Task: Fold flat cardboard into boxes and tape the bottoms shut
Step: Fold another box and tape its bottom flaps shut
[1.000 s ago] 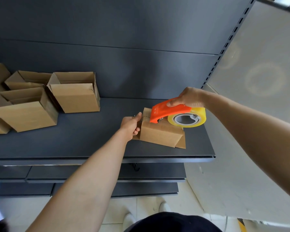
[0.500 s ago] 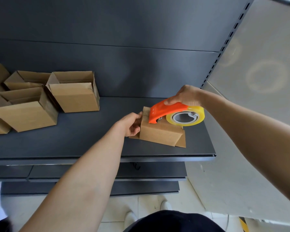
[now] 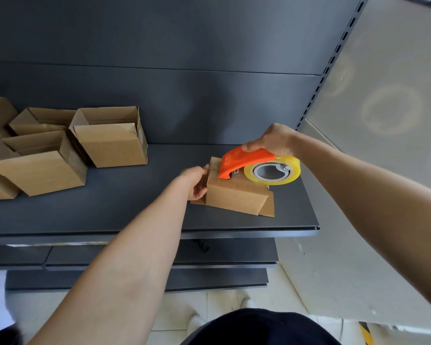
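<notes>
Head view, and the big dark shelf fills the frame, its grey back panel rising behind. Upper left of the frame, a cluster of finished boxes stands open-topped, well apart from the action.

Right of centre sits the small box, near the shelf's front edge. It is turned bottom-up, with its loose flaps splayed flat on the shelf at either end. On top of it rides the orange tape dispenser, nose down at the box's left end, with the clear tape roll hanging over the right side. The right hand is clamped over the dispenser's back from above.

Now the change: the dispenser has hardly moved in the last second, but the left hand has. It was pinching the top left corner with the thumb raised. Now it has dropped to the left wall, thumb at the top edge and fingers curled against the side, gripping that end. That clears the corner beside the dispenser's nose, so this looks like the bottom seam being taped, with the box braced for it. Whether tape is already stuck down cannot be told, as clear film does not show.

Writing? None legible. A faint mark on the orange body is too small to read.
</notes>
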Available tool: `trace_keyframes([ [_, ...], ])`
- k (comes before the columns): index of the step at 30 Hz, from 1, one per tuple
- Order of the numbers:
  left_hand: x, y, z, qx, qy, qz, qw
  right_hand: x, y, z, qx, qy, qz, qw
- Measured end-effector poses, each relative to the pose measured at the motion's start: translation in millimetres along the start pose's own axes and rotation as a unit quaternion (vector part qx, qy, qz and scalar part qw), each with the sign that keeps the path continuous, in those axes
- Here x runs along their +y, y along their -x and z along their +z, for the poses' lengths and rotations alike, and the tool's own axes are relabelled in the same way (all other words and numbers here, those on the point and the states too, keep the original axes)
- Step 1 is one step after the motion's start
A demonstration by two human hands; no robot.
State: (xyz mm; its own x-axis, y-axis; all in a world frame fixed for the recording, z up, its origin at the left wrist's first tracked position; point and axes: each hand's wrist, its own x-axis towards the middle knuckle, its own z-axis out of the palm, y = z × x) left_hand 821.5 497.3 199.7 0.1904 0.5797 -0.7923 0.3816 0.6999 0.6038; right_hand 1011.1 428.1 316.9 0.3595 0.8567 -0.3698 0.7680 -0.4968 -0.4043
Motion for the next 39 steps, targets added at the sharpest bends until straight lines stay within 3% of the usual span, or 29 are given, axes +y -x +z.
trace_keyframes([
  [4,-19,3,-1,-0.002,-0.012,-0.025,1.0,3,2,0,0.005,0.001,0.004,1.0],
  [7,-31,-2,1,0.039,0.003,0.004,0.999,4,2,0,0.006,-0.004,-0.001,1.0],
  [11,-16,-5,6,0.163,0.013,0.178,0.97,3,0,0,0.001,-0.003,-0.002,1.0],
  [13,-8,7,14,0.13,0.006,0.265,0.955,4,0,-1,-0.001,-0.006,0.0,1.0],
  [15,-7,12,23,0.103,-0.025,0.297,0.949,6,-2,-1,-0.004,-0.008,-0.002,1.0],
  [28,0,9,34,0.135,-0.079,0.331,0.93,32,10,-19,-0.085,-0.011,-0.014,0.996],
  [35,3,4,34,0.135,-0.109,0.345,0.922,127,39,-55,-0.072,0.012,0.065,0.995],
  [39,6,5,51,0.128,-0.127,0.353,0.918,146,49,-60,-0.073,-0.021,0.065,0.995],
])
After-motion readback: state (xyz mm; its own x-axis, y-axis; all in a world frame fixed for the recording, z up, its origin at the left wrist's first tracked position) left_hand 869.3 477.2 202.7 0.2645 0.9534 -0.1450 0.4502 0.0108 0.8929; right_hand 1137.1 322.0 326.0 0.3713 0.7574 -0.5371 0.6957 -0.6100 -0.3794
